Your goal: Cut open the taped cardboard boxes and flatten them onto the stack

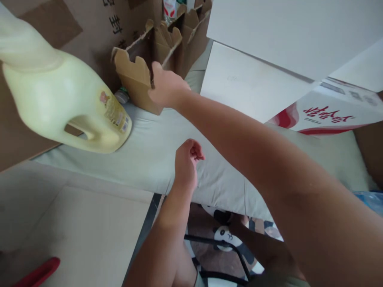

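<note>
My right hand [169, 87] reaches across to an open brown cardboard box [131, 77] with torn, notched upper edges. Its thumb and fingers close round the near right wall of that box. Lower down, my left hand [188, 161] hovers over the pale green cloth [149, 155], fingers curled in and nothing visible in them. A large pale yellow jug-shaped bottle [55, 93] with a handle and a label stands left of the box. The inside of the box is mostly dark.
White boxes [239, 81] stand at the right, one with red writing [329, 113]. A big cardboard carton [98, 36] rises behind. Further back is a bottle with a red and white label [170, 10]. At lower left lies a red object [38, 273]; below is a panda-patterned mat [227, 237].
</note>
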### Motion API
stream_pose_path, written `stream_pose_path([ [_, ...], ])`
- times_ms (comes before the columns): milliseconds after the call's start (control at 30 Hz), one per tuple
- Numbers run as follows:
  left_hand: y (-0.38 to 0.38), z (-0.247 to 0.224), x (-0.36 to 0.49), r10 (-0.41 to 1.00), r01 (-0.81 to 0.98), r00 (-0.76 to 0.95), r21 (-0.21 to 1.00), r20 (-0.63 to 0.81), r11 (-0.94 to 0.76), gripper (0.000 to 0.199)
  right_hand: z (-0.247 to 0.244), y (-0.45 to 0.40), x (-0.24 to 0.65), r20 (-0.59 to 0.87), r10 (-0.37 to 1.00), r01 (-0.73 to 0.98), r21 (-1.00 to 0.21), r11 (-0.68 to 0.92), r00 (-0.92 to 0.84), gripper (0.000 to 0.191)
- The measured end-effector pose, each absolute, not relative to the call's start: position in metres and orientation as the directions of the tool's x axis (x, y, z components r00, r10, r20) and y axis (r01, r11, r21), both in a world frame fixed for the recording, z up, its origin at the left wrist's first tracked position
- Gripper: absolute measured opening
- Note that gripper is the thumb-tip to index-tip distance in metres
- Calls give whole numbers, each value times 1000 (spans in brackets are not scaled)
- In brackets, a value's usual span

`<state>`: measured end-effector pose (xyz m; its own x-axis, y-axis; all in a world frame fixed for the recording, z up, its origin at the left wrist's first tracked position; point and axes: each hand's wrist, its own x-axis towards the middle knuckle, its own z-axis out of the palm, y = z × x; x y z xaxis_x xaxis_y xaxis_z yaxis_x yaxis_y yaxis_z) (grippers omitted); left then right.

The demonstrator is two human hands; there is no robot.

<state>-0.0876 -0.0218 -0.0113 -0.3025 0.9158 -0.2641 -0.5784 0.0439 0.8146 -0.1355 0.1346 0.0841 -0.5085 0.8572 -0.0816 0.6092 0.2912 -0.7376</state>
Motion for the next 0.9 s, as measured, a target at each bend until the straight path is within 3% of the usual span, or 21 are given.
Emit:
stream_pose_path([
  [67, -24, -13, -90, 892, -499, -396, 866, -217, -11, 31, 82, 133, -125, -11, 853, 749, -485, 451, -521, 43],
  [133, -28, -12, -94, 794, -299, -603, 944, -74, -139, 29, 77, 123, -98, 48, 851, 777, -382, 500, -524, 34],
  [233, -34, -6, -101, 475, 122, -835, 935, 279, -334, 21, 70, 92, -31, 203, 846, 704, -479, 524, -493, 27],
  [333, -37, -1, -106, 279, 330, -836, 839, 473, -433, 15, 60, 41, 57, 360, 849, 589, -611, 528, -388, 28],
  [400, -35, -3, -104, 327, 319, -808, 831, 490, -455, 12, 49, 3, 116, 455, 843, 565, -630, 533, -287, 30],
  [600, -27, -13, -61, 778, 119, -464, 900, 424, -420, 41, 0, -76, 217, 681, 731, 624, -592, 511, 48, 31],
  [733, -28, -11, -36, 761, 221, -366, 845, 535, -488, 54, -14, -85, 229, 706, 699, 617, -601, 509, 112, 29],
  [833, -25, -9, -28, 740, 414, -207, 742, 640, -527, 52, -12, -82, 236, 713, 695, 604, -593, 532, 88, 30],
  [900, -20, -10, -23, 662, 463, -196, 663, 724, -588, 54, -11, -80, 243, 718, 693, 580, -592, 559, 65, 30],
])
